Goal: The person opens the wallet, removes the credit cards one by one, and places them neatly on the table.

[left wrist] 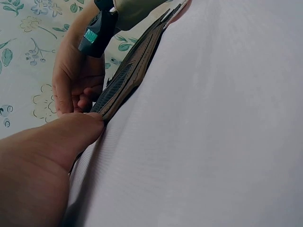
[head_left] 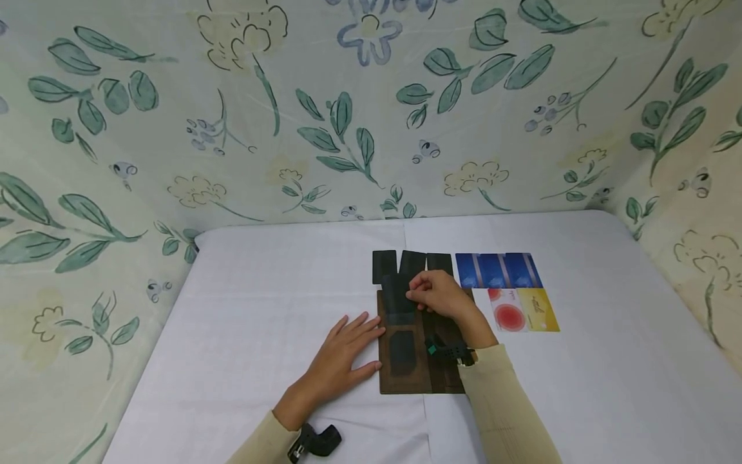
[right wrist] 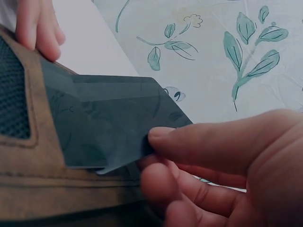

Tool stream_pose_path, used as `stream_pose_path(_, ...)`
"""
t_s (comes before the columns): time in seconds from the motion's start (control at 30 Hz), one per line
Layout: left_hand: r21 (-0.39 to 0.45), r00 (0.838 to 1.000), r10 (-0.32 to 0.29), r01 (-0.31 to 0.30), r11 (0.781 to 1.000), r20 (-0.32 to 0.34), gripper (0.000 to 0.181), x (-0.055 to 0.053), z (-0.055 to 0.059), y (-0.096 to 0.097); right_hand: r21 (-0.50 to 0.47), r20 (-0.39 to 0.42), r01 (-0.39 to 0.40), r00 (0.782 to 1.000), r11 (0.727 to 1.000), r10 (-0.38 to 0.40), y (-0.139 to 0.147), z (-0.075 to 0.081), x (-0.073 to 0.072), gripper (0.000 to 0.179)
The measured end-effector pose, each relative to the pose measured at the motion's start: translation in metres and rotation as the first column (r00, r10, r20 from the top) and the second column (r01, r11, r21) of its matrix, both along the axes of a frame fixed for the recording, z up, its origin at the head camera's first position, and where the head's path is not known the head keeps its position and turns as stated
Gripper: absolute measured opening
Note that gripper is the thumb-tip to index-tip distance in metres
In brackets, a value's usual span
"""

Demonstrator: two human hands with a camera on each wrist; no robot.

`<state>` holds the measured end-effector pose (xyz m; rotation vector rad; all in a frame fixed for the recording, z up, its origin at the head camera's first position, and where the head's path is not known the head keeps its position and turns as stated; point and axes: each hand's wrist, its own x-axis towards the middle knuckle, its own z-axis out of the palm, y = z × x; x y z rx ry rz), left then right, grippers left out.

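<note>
A brown wallet point(head_left: 420, 383) lies unfolded on the white table, with a dark mesh window point(head_left: 402, 352) in its left half. My right hand point(head_left: 443, 295) pinches a glossy dark card point(right wrist: 113, 113) between thumb and fingers. The card's lower end meets the top of the wallet's left half; how deep it sits in a slot I cannot tell. Spread and nearly straight, the fingers of my left hand point(head_left: 346, 361) touch the wallet's left edge, and its thumb point(left wrist: 90, 125) rests on that edge in the left wrist view.
Above the wallet lie black cards point(head_left: 384, 265) in a row. Blue cards point(head_left: 495, 270) continue it rightward. Below those are a white card with a red circle point(head_left: 510, 312) and a yellow card point(head_left: 539, 309). Flower-patterned cloth point(head_left: 348, 129) hangs behind the table point(head_left: 261, 290).
</note>
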<state>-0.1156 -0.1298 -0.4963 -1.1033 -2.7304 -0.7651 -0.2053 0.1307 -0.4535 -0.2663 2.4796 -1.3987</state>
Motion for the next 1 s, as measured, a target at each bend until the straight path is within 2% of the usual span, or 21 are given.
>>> stream_pose_path(0.33,0.005,1.000,0.002,-0.002,1.000,0.003,0.058,0.000,0.000,0.001,0.041,0.063,-0.032,0.998,0.999,0.029,0.004,0.006,0.002,0.014)
stream_pose_path(0.57,0.009,1.000,0.003,-0.003,1.000,0.014,0.058,0.001,0.001,0.001,0.035,0.102,-0.068,0.993,0.997,0.064,0.005,0.011,0.004,0.013)
stream_pose_path(1.0,0.006,1.000,0.003,-0.003,1.000,0.003,0.058,0.000,0.001,0.001,0.069,0.077,-0.044,0.996,0.997,0.039,0.006,0.007,0.003,0.010)
